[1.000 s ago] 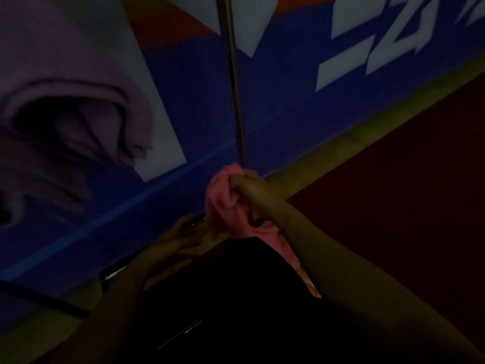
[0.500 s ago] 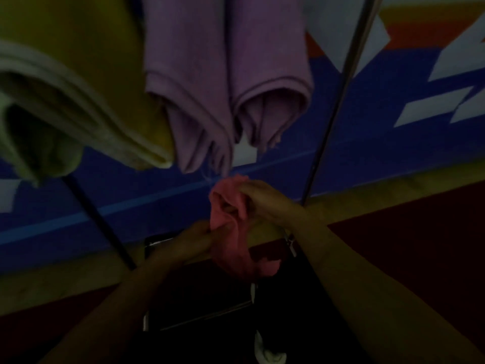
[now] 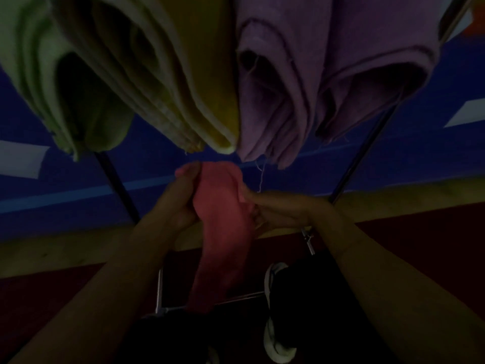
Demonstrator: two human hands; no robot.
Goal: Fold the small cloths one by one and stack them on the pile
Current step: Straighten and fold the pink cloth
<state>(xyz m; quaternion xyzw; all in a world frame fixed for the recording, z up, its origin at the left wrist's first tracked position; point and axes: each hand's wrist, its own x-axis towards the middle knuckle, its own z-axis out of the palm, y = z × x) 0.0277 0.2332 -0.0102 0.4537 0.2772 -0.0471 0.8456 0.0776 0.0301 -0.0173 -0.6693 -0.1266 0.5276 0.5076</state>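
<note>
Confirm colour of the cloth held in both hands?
Pink cloth, plain as far as the dim head view shows.

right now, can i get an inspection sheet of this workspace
surface: no table or pile in view; dark red floor below
job's things: pink cloth held up, hanging limp, not yet folded
clutter: green cloth, yellow cloth and purple cloths hang overhead; white-soled shoe below
grippers: left hand and right hand both grip the pink cloth's top, fingers closed on it
cables: nothing seen; metal rack rods only
surroundings: dim light, blue banner behind
</note>
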